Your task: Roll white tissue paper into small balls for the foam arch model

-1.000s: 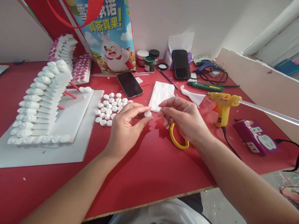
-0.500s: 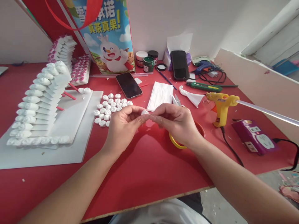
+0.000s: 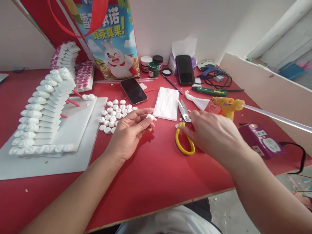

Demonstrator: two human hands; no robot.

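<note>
My left hand (image 3: 133, 130) pinches a small rolled white paper rosette (image 3: 150, 117) between thumb and fingertips, a twisted end sticking out to the right. My right hand (image 3: 212, 130) hovers over the yellow-handled scissors (image 3: 187, 152), thumb apart from the fingers and nothing visible in it. It covers part of the scissors' handles; their blades point away from me. Just beyond that hand stands a yellow hot glue gun (image 3: 227, 107) with a long clear glue stick. A stack of white crepe paper (image 3: 167, 102) lies between the hands. Rows of finished white rosettes (image 3: 112, 119) sit beside my left hand.
At left, a white board (image 3: 80, 162) carries a stepped structure edged with rosettes (image 3: 31, 113). A gift bag (image 3: 114, 48), paint jars (image 3: 153, 69) and two phones (image 3: 134, 91) stand or lie at the back. A purple power strip (image 3: 262, 139) and green cutter (image 3: 211, 91) are at right.
My right hand has let go of the rosette and moved right, over the scissors toward the glue gun. My left hand still holds the rosette in nearly the same place.
</note>
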